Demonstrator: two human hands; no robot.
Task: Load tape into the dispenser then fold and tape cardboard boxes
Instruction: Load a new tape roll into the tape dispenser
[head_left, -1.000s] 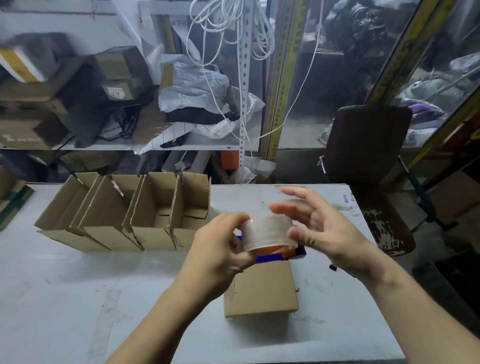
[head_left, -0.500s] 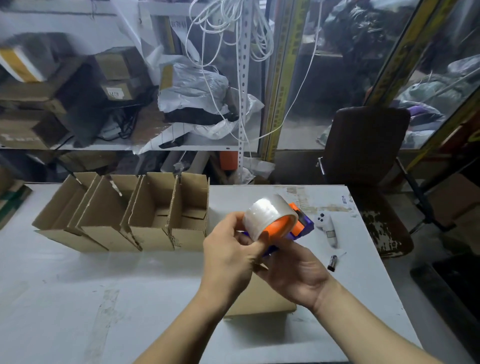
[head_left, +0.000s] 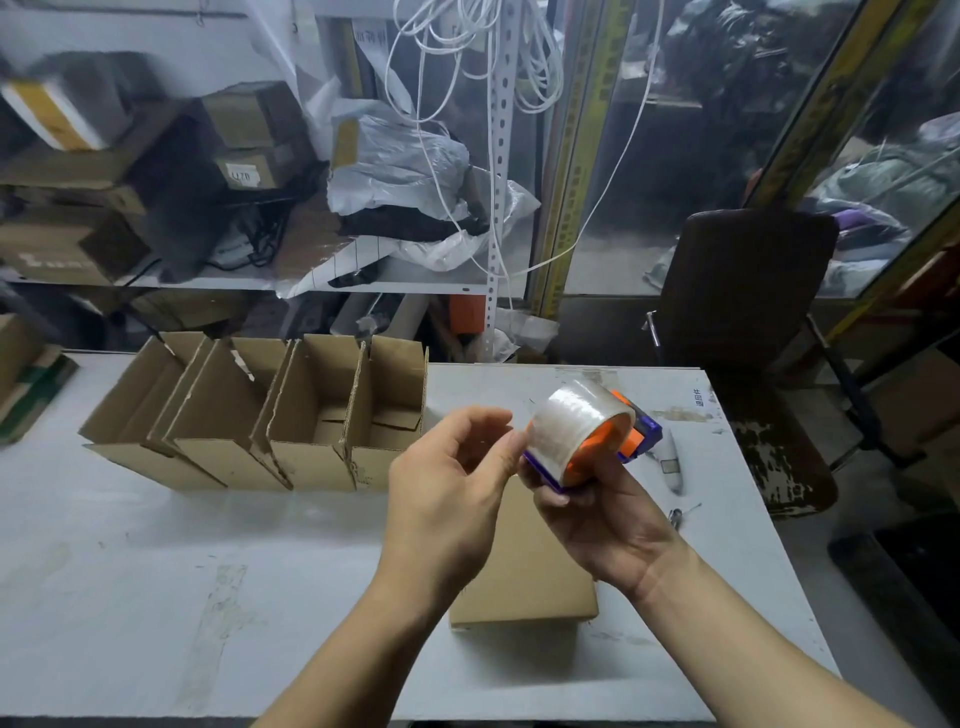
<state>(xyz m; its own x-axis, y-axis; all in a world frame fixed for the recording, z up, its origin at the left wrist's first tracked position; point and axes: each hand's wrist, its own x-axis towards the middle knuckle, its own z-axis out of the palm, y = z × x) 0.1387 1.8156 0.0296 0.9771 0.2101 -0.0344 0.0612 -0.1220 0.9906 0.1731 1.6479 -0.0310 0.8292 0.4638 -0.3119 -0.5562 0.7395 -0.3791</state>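
The right hand (head_left: 602, 525) cradles the dispenser (head_left: 641, 434) above the desk (head_left: 156, 571), its fingers curled round it, the tape roll (head_left: 576, 421) already seated. The left hand (head_left: 452, 488) hovers, fingers loosely curled against the roll's edge; loading looks nearly done, and next it must find the free end

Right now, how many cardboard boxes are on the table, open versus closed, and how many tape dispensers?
Open boxes: 4, in a row at the back
Closed box: 1, under the hands
Tape dispenser: 1, held in the right hand
Total: 6
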